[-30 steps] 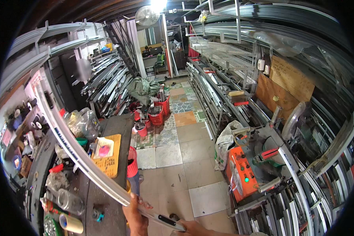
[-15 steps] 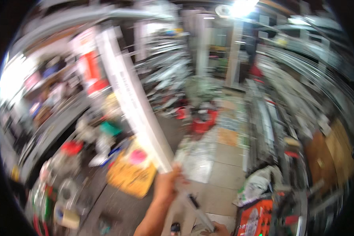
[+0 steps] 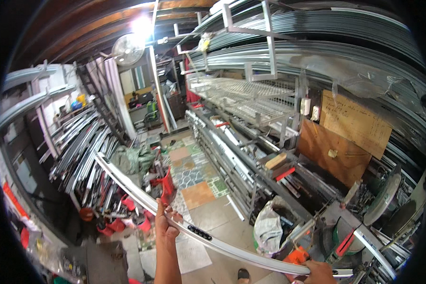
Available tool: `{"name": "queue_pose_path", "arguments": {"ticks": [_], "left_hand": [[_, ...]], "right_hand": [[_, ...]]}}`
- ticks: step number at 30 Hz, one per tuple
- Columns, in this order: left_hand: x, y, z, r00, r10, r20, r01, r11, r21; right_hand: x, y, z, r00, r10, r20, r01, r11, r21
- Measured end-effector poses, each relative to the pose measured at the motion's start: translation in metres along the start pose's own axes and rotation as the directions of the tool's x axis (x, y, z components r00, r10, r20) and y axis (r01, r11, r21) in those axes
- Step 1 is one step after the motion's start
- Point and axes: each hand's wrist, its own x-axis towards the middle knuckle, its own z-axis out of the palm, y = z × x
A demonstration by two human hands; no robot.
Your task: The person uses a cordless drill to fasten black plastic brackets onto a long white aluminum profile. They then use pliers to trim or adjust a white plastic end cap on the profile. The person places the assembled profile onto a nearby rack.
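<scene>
A long white metal profile (image 3: 229,248) slants across the front of the view, from the far left down to the lower right. Black slotted fittings (image 3: 199,232) are set into its face near the middle. My left hand (image 3: 166,221) is closed around the profile left of these fittings. Close to the lower-right end, my right hand (image 3: 319,272) is closed on the same profile, partly cut off by the lower edge. Beneath the profile, beside my right hand, is an orange object (image 3: 297,256) whose kind I cannot make out.
Cut profiles are heaped at left (image 3: 83,146), near red buckets (image 3: 164,183). A long rack of metal bars (image 3: 232,161) runs along the right, below a wire shelf (image 3: 251,90). A white sack (image 3: 270,227) stands before a saw-like machine with a round guard (image 3: 386,199).
My view has turned right, toward the racks. The profile has swung from steeply raised to a flatter slant across me, and both hands still hold it.
</scene>
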Motion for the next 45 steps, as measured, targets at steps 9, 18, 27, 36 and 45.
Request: {"name": "queue_pose_path", "arguments": {"ticks": [9,18,27,36,45], "left_hand": [[0.229,-0.146,0.189,0.844,-0.238,0.481,0.156,0.966,0.205],[0.39,-0.229,0.294,0.646,-0.564,0.515,0.272,0.8,0.535],[0.608,-0.245,0.39,0.568,-0.631,0.529,0.318,0.761,0.566],[0.759,-0.252,0.448,0.696,-0.564,0.444,0.25,0.77,0.587],[0.867,-0.281,0.484,0.734,-0.551,0.396,0.205,0.736,0.645]], "right_hand": [[0.165,0.011,-0.088,0.889,0.449,-0.086,-0.453,0.891,-0.027],[0.325,-0.019,-0.139,0.816,0.563,-0.129,-0.57,0.821,-0.027],[0.512,-0.11,-0.131,0.715,0.452,-0.533,-0.65,0.71,-0.27],[0.593,-0.079,-0.128,0.582,0.131,-0.802,-0.633,0.693,-0.345],[0.588,-0.035,-0.085,0.177,0.196,-0.964,-0.65,0.759,0.035]]}}
